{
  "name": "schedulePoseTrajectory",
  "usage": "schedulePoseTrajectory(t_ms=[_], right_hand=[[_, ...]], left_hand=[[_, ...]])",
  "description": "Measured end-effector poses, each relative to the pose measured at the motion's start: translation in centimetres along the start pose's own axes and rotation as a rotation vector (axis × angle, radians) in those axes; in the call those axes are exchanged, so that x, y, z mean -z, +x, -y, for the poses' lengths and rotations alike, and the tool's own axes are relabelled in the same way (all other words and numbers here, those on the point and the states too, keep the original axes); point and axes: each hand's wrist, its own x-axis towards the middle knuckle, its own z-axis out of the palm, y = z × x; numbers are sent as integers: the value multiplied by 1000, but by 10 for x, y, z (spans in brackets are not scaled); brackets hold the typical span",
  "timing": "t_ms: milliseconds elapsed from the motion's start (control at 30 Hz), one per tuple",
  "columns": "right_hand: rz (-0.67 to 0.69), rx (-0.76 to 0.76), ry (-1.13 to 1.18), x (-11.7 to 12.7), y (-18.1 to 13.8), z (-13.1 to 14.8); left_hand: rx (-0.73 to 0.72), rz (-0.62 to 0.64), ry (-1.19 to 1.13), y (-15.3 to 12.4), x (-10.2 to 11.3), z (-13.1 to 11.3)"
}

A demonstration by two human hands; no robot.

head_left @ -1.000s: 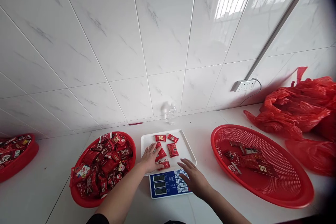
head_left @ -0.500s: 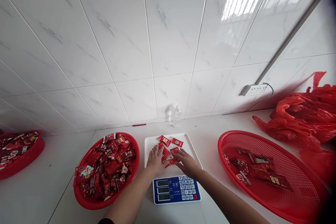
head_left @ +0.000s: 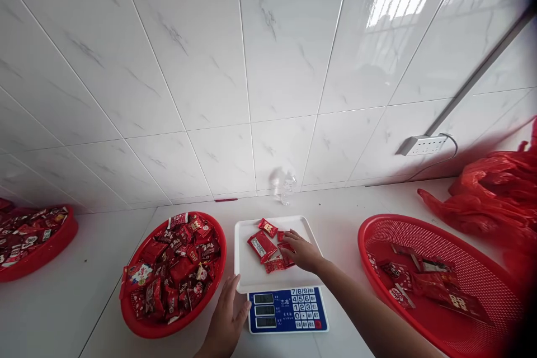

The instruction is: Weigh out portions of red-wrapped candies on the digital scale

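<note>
White counter (head_left: 75, 296): our left hand (head_left: 226, 316) flat, released, beside scale (head_left: 289, 310). On tray (head_left: 246, 277), our right hand (head_left: 305, 253) covers small packets (head_left: 274, 264); we cannot tell grip. Just left, larger red packet (head_left: 262, 246), long axis diagonal, far-left to near-right.

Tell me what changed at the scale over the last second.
The left hand came off the tray and drew back to its near left corner, open. The right hand went forward from the keypad onto the red packets; whether it grips any is unclear. The full basket and the mesh basket stayed as they were.
</note>
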Motion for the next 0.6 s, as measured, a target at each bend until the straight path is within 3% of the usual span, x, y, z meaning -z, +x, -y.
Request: schedulePoseTrajectory(t_ms=[167, 333, 467, 600], right_hand=[[-88, 64, 62, 2, -13, 7], [-192, 48, 136, -3, -55, 14], [-235, -19, 240, -16, -108, 6], [-234, -129, 387, -34, -149, -3]], left_hand=[[-52, -95, 92, -13, 5, 16], [-117, -252, 300, 2, 25, 33], [-46, -317, 444, 19, 52, 57], [114, -254, 531, 33, 76, 78]])
